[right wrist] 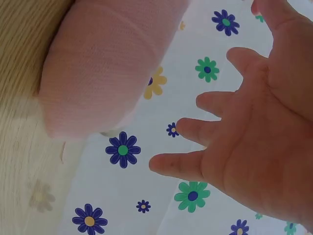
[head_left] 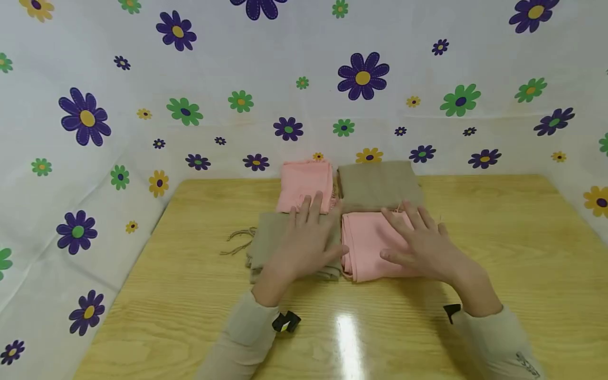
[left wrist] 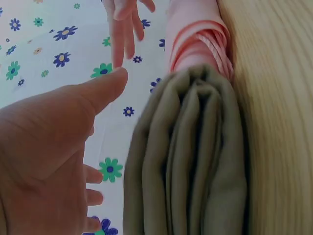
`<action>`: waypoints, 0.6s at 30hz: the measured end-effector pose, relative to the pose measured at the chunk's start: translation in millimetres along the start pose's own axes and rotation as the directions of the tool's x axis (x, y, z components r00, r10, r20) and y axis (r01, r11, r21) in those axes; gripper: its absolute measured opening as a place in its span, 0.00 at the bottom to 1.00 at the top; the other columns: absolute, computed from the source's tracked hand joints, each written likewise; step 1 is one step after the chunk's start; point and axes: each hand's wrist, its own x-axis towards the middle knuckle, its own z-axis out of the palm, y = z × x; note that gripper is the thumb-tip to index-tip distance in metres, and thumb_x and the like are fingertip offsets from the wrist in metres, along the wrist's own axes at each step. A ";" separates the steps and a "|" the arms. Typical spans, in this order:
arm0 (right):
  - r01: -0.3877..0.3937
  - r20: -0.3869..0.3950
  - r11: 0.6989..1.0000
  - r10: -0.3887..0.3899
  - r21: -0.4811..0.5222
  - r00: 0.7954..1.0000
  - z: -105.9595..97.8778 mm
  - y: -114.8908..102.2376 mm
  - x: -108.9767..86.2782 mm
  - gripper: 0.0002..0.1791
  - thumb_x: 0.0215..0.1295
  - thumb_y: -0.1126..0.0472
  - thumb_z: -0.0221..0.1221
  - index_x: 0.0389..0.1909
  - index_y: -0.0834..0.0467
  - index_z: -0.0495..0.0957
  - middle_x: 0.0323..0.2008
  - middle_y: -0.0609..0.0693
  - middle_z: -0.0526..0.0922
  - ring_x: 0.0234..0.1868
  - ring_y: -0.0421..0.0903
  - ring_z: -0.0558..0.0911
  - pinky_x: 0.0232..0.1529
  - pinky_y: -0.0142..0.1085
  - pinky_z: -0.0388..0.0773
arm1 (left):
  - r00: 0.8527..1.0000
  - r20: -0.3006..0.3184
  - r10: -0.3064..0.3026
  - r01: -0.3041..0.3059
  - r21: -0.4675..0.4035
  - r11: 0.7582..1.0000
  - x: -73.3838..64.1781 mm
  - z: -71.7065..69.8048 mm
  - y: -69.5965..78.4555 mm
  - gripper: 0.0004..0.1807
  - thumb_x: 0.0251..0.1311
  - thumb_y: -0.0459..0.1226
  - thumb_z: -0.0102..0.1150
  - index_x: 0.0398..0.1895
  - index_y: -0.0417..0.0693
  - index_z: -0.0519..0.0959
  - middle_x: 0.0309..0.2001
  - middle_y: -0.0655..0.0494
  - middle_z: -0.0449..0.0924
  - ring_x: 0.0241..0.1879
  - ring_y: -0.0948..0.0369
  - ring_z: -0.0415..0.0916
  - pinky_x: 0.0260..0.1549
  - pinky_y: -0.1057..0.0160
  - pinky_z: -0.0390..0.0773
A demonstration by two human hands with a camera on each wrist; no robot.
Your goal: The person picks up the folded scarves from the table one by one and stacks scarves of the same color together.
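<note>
Two pink and two olive folded cloths lie in a two-by-two block on the table. My left hand [head_left: 306, 243] is spread flat above the front olive cloth [head_left: 271, 240]; a gap between palm and cloth shows in the left wrist view, where its layered folds [left wrist: 190, 156] face the camera. Over the front pink cloth [head_left: 366, 250] my right hand [head_left: 427, 245] hovers with fingers spread, apart from the pink fabric [right wrist: 107, 68] in the right wrist view. Behind them are a smaller pink cloth [head_left: 304, 184] with fringe and a back olive cloth [head_left: 380, 184]. Neither hand holds anything.
The wooden table [head_left: 180, 295] reaches back to a white flower-printed sheet [head_left: 304, 47], which also hangs along the left side. Thin olive cords [head_left: 239, 240] trail left from the front olive cloth. A black clip-like device [head_left: 286, 322] sits at the left cuff.
</note>
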 end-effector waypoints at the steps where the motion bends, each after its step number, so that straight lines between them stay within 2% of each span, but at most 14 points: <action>1: 0.002 0.008 1.000 -0.002 0.009 1.000 -1.6 1.8 -0.6 0.46 0.68 0.34 0.54 0.80 0.45 0.47 0.78 0.65 0.37 0.74 0.75 0.42 0.57 0.80 0.47 | 1.000 0.010 0.010 -0.010 -0.022 1.000 2.2 -1.0 2.8 0.49 0.65 0.65 0.50 0.81 0.65 0.40 0.80 0.40 0.33 0.77 0.41 0.35 0.71 0.37 0.44; 5: 0.027 0.027 0.998 -0.028 0.052 0.999 -3.0 10.1 -4.7 0.46 0.67 0.37 0.58 0.79 0.47 0.50 0.78 0.67 0.38 0.72 0.78 0.44 0.55 0.80 0.50 | 0.996 0.063 0.059 -0.053 -0.096 0.994 8.4 -1.0 16.7 0.49 0.65 0.64 0.51 0.81 0.66 0.39 0.79 0.41 0.30 0.77 0.42 0.37 0.70 0.39 0.52; 9: 0.041 0.014 0.990 -0.043 0.135 0.999 -3.0 21.3 -7.1 0.46 0.65 0.42 0.63 0.79 0.50 0.52 0.77 0.70 0.39 0.72 0.79 0.45 0.57 0.77 0.53 | 0.990 0.096 0.099 -0.091 -0.081 0.993 11.3 5.0 30.9 0.49 0.66 0.65 0.48 0.80 0.69 0.33 0.79 0.40 0.33 0.76 0.42 0.46 0.59 0.41 0.71; 11: 0.044 0.019 0.984 -0.048 0.173 0.999 -3.4 26.5 -7.1 0.46 0.65 0.43 0.63 0.79 0.50 0.53 0.76 0.70 0.38 0.73 0.77 0.44 0.60 0.76 0.51 | 0.987 0.107 0.119 -0.112 -0.070 0.991 12.3 9.2 36.7 0.48 0.67 0.65 0.47 0.80 0.71 0.32 0.79 0.39 0.34 0.75 0.41 0.50 0.55 0.42 0.75; 15: 0.051 0.048 0.972 -0.064 0.228 0.997 -4.7 34.1 -6.1 0.46 0.65 0.42 0.62 0.79 0.51 0.52 0.77 0.70 0.37 0.74 0.74 0.39 0.63 0.75 0.43 | 0.981 0.102 0.166 -0.161 -0.058 0.985 16.8 16.3 44.8 0.46 0.68 0.62 0.48 0.80 0.68 0.36 0.79 0.37 0.37 0.72 0.39 0.55 0.57 0.43 0.74; 18: 0.056 0.066 0.965 -0.076 0.258 0.995 -4.5 38.1 -6.2 0.46 0.66 0.43 0.62 0.78 0.53 0.53 0.76 0.71 0.36 0.74 0.74 0.39 0.63 0.74 0.46 | 0.978 0.108 0.178 -0.172 -0.058 0.983 22.2 20.8 48.7 0.43 0.69 0.60 0.49 0.81 0.66 0.42 0.78 0.36 0.37 0.72 0.40 0.57 0.62 0.44 0.69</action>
